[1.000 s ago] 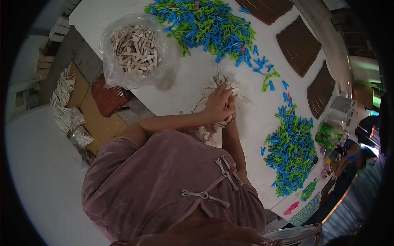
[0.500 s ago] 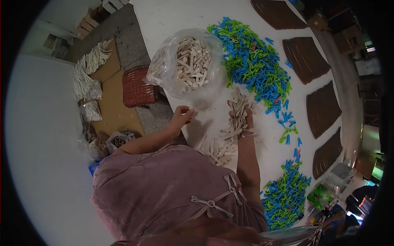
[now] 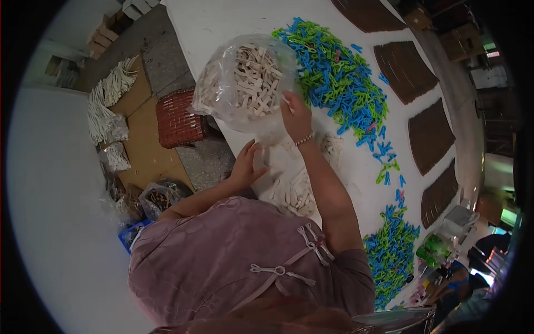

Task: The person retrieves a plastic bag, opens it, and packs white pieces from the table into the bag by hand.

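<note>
A clear plastic bag [image 3: 219,83] stands on the white table, its mouth turned up and full of short cream-coloured strips [image 3: 257,78]. My right hand [image 3: 296,118], with a beaded bracelet at the wrist, is at the bag's near right edge, fingers closed on the plastic. Lower down, my left hand [image 3: 246,167] hangs at the table's edge with fingers apart and nothing in it. Loose cream strips [image 3: 295,192] lie in a heap between my forearms, and more are partly hidden behind my right forearm.
Blue and green plastic clothes pegs [image 3: 339,78] form a large pile beyond the bag; a second peg pile [image 3: 392,253] lies at right. Stacks of brown strips [image 3: 406,72] line the far edge. Left of the table stands a red woven stool [image 3: 181,118].
My right hand has let go of its bunch of cream strips and moved up and left to the bag. My left hand has dropped slightly and its fingers have spread.
</note>
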Action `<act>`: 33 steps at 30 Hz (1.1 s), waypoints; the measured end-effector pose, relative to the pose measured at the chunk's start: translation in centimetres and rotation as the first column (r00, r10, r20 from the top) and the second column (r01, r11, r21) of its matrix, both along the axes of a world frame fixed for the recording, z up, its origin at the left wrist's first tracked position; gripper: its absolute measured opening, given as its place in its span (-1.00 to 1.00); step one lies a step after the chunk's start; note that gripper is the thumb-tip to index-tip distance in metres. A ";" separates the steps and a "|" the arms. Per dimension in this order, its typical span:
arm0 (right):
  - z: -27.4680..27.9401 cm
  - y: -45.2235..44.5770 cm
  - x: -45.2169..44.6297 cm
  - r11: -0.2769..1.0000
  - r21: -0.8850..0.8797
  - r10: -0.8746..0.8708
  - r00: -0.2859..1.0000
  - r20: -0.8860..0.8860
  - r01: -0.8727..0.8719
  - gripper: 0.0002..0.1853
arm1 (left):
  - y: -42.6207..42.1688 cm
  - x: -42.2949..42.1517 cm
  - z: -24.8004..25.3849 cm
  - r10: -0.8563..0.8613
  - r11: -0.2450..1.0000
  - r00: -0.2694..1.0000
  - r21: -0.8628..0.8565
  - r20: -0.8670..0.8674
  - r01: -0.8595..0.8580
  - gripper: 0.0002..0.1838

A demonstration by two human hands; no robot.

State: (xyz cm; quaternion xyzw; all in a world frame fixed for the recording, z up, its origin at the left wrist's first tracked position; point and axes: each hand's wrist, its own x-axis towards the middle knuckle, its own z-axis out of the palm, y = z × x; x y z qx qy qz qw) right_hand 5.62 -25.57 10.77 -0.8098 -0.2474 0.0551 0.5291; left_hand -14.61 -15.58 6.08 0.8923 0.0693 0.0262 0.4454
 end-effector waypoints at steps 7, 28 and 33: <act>-7.8 -24.5 -14.1 0.576 -0.382 -0.568 0.690 0.450 0.723 -0.50 | -3.5 4.3 -4.4 -0.174 0.792 0.984 0.590 -0.030 0.158 -0.07; -8.5 -18.7 -3.3 0.595 -0.383 -0.626 0.706 0.329 0.706 -0.55 | -1.0 5.9 -5.2 0.068 0.888 0.993 0.448 0.097 -0.104 -0.57; -8.2 -13.5 -2.6 0.649 -0.643 -0.443 0.889 0.115 0.406 -0.54 | -4.1 5.8 -5.7 0.038 0.915 0.999 0.401 0.039 -0.051 -0.69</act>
